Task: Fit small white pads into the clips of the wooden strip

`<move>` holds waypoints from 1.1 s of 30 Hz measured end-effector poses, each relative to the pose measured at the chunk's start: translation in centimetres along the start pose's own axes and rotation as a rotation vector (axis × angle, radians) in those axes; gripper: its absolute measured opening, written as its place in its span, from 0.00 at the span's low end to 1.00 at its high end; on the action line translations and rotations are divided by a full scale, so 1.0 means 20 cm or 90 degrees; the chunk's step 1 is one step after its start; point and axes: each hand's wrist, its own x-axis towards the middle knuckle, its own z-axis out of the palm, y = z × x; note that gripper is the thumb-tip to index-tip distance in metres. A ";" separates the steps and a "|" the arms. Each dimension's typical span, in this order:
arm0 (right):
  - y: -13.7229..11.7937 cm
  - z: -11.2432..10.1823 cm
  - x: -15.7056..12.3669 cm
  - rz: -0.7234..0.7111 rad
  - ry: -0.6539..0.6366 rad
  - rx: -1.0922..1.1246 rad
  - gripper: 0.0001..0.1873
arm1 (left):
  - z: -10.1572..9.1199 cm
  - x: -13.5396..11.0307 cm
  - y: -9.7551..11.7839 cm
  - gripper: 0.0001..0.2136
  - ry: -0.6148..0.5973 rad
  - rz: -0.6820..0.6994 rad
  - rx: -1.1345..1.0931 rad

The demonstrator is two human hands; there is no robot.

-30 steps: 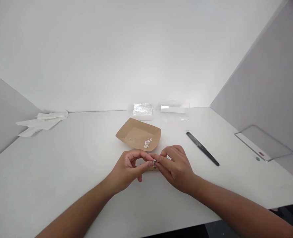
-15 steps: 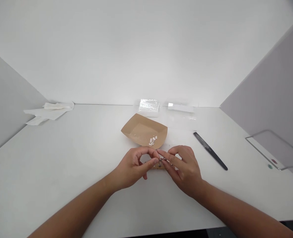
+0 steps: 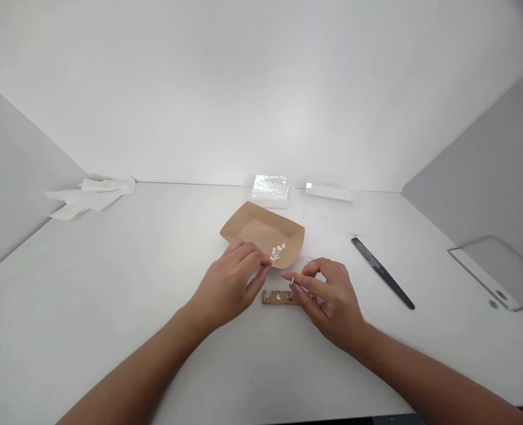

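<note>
Left hand (image 3: 230, 280), right hand (image 3: 330, 298) apart, fingers (image 3: 308, 283) bent

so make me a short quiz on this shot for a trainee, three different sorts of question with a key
1. True or false: the black file lies farther to the right than the right hand.
2. Multiple choice: what lies inside the brown paper tray?
a) white tissues
b) small white pieces
c) a wire frame
3. Fill in the blank: the brown strip on the table is partly hidden from view by the fingers of the person's ____ hand.

Key: 1. True; 2. b; 3. right
</note>
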 end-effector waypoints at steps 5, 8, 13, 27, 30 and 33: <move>-0.01 0.01 0.00 0.012 -0.014 0.041 0.12 | -0.04 0.00 -0.09 0.09 -0.025 0.092 0.276; -0.02 -0.01 -0.01 0.009 -0.010 0.052 0.12 | -0.06 -0.01 -0.11 0.11 -0.063 0.074 0.336; -0.02 -0.01 -0.01 0.006 -0.001 0.058 0.11 | -0.07 -0.01 -0.09 0.13 -0.056 0.060 0.377; -0.01 -0.01 -0.02 -0.015 -0.043 0.075 0.08 | 0.00 -0.02 0.06 0.07 -0.102 0.101 -0.155; 0.00 -0.01 -0.02 -0.033 -0.044 0.079 0.07 | -0.01 -0.01 0.05 0.07 -0.113 0.124 -0.174; 0.02 0.00 -0.02 -0.047 -0.058 0.079 0.07 | -0.01 0.00 0.02 0.06 -0.117 0.173 -0.174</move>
